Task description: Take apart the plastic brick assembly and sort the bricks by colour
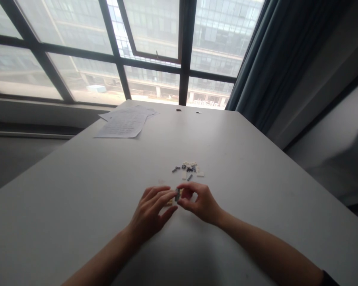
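Observation:
A small grey piece (177,194) stands between my two hands, low over the white table (220,147). My right hand (199,200) pinches it between thumb and forefinger. My left hand (153,206) has its fingers apart, with a fingertip at the piece's left side. Small yellowish pieces (169,202) show partly under the left fingers, and more lie behind the grey piece. Just beyond my hands is a loose pile of small white, grey and black pieces (191,167).
Several printed paper sheets (125,123) lie at the far left of the table. Two small round holes are near the far edge, one at the middle (178,110). Windows stand behind the table, and a dark curtain (256,63) hangs at the right.

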